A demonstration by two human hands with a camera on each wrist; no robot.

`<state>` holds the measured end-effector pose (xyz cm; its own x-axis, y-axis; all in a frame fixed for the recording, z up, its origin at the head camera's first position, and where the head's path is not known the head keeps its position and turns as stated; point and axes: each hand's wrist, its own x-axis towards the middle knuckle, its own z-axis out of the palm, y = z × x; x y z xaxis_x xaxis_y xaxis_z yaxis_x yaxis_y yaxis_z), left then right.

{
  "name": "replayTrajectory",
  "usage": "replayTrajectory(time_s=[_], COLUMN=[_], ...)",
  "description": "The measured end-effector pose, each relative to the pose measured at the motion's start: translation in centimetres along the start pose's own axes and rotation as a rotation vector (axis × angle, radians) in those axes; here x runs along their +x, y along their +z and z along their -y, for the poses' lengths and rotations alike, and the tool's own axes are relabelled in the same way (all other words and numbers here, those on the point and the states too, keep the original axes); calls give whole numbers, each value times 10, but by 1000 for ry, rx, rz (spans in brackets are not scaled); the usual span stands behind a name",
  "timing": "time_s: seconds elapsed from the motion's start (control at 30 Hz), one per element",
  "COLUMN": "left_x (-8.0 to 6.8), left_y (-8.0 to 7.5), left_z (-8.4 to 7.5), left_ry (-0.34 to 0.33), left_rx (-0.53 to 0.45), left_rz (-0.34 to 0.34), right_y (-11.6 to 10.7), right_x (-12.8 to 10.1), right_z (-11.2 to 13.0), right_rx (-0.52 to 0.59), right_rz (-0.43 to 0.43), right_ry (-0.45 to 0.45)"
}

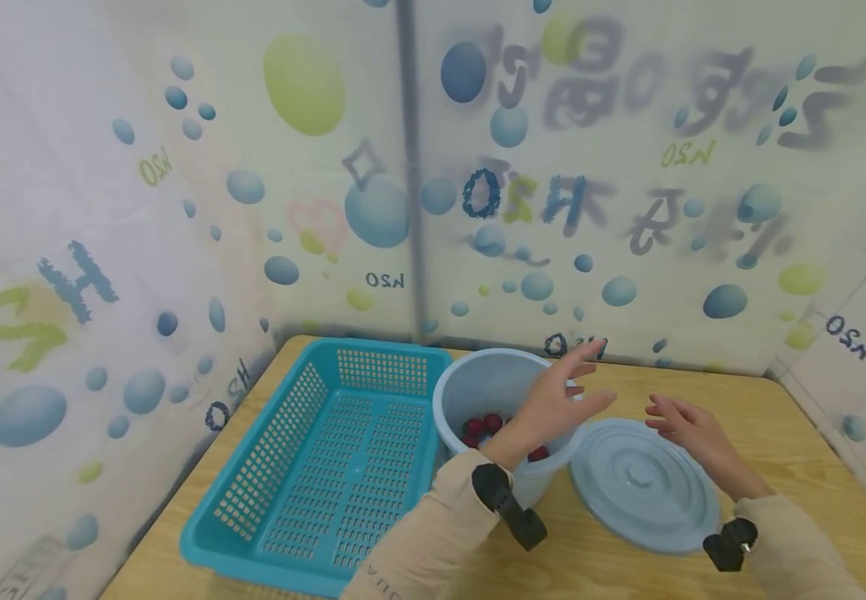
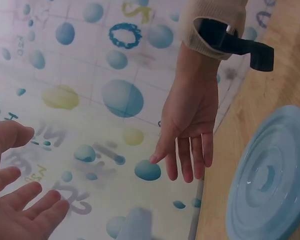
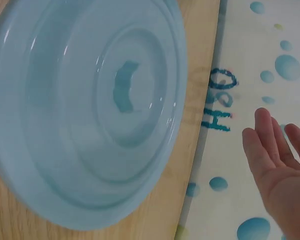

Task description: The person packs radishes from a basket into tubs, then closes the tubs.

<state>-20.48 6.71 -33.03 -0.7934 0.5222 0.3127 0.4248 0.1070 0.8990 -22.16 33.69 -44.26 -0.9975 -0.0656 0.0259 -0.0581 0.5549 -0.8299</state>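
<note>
One pale blue bucket [image 1: 496,392] stands on the bench [image 1: 778,417] between one teal basket [image 1: 327,467] and one round lid [image 1: 643,487], with several red fruits [image 1: 481,427] inside. Left hand [image 1: 560,400] hovers over the bucket, grip wide, empty; right hand [image 1: 691,433] likewise above the lid.

Red fruits [image 1: 483,427] in the bucket [image 1: 478,385] — partly hidden, kind unclear.
</note>
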Motion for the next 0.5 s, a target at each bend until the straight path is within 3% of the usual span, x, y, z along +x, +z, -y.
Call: replayTrajectory(time_s=[0.2, 0.27, 0.5], left_x=[2, 3, 0], left_y=[28, 38, 66], left_z=[3, 6, 15], left_ry=[50, 51, 52], left_rx=[104, 144, 205], left_rz=[-17, -17, 14], right_y=[-15, -18, -22], right_x=[10, 9, -14], right_z=[-47, -53, -14], right_rx=[51, 68, 75], right_rz=[-16, -34, -46], right_ry=[11, 36, 51])
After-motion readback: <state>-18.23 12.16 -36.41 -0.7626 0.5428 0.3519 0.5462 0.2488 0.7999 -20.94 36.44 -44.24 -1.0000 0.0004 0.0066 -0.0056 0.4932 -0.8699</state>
